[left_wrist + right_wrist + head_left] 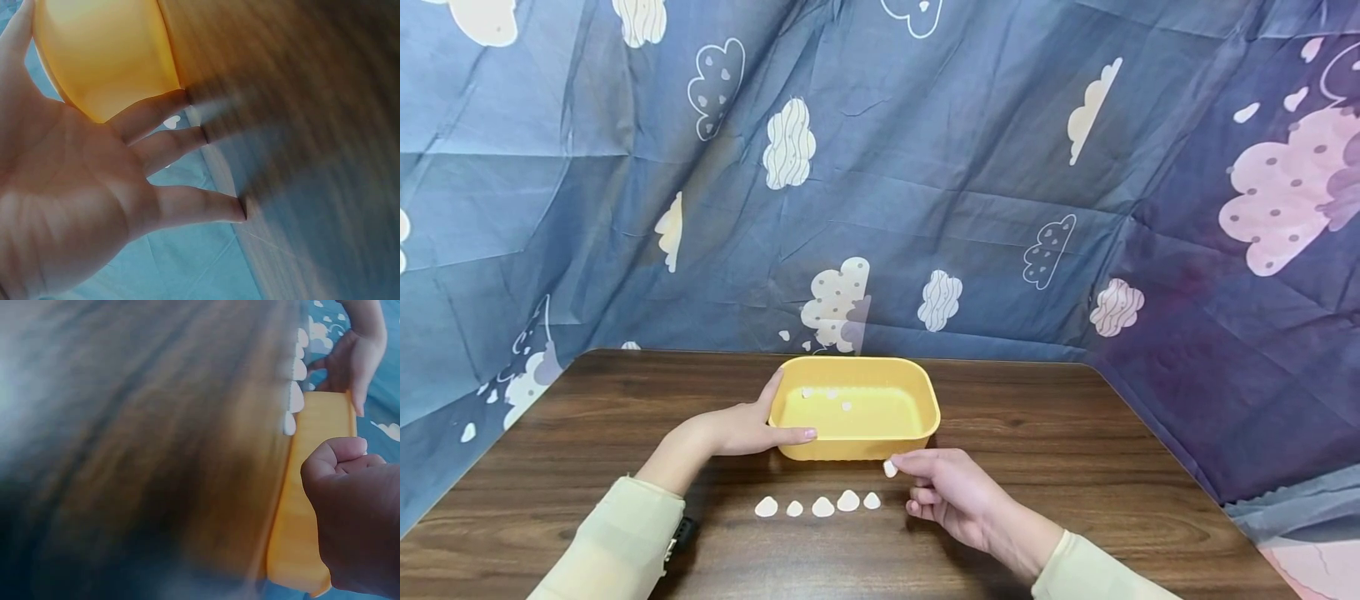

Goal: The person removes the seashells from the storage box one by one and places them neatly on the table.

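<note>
A yellow plastic bin [854,450] stands on the wooden table. My left hand [741,427] rests on its left end, thumb laid along the front rim and fingers spread straight. In the left wrist view, the palm of the left hand [75,169] faces the end of the bin [106,56]. Just off the bin's front right corner, my right hand [958,498] pinches a small white seashell [891,468] between thumb and forefinger; its other fingers are curled. In front of the bin lies a row of several white seashells [823,507]. Three small white pieces [832,394] show inside.
The dark wooden table [1060,467] reaches back to a blue cloth [880,208] printed with clouds, which hangs behind and at both sides. A black band [682,533] shows at the left sleeve.
</note>
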`<action>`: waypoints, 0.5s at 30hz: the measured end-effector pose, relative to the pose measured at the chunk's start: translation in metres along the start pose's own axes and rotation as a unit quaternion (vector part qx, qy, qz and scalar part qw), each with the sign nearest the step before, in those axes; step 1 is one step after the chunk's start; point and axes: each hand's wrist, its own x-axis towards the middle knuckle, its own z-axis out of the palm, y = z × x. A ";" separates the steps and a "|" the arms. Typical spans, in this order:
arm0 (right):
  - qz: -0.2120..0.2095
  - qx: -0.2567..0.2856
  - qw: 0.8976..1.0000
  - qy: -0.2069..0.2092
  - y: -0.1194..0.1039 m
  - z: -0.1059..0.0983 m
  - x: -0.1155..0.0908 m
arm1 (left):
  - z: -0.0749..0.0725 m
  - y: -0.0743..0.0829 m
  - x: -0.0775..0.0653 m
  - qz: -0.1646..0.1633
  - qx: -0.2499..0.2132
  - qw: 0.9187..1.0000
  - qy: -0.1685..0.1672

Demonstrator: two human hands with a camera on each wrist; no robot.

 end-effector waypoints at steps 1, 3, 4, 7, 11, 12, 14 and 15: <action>0.002 -0.002 1.000 0.002 0.002 0.000 0.000 | 0.000 0.000 0.000 0.000 0.000 1.000 0.000; 0.006 -0.005 1.000 0.006 0.005 -0.001 0.001 | 0.000 -0.001 0.000 0.000 0.000 1.000 -0.001; 0.008 -0.007 1.000 0.009 0.006 -0.002 0.002 | 0.000 -0.001 0.001 0.000 -0.001 1.000 -0.002; 0.013 -0.009 1.000 0.014 0.010 -0.003 0.003 | 0.000 -0.002 0.001 0.001 -0.003 1.000 -0.003; 0.016 -0.012 1.000 0.018 0.014 -0.005 0.004 | 0.000 -0.003 0.002 0.001 -0.003 1.000 -0.003; 0.016 -0.012 1.000 0.018 0.014 -0.006 0.005 | 0.000 -0.002 0.002 0.001 -0.002 1.000 -0.003; 0.016 -0.016 1.000 0.016 0.015 -0.006 0.005 | 0.000 -0.002 0.002 0.001 0.000 1.000 -0.003; 0.016 -0.018 1.000 0.015 0.015 -0.006 0.005 | 0.000 -0.002 0.002 0.001 0.001 1.000 -0.003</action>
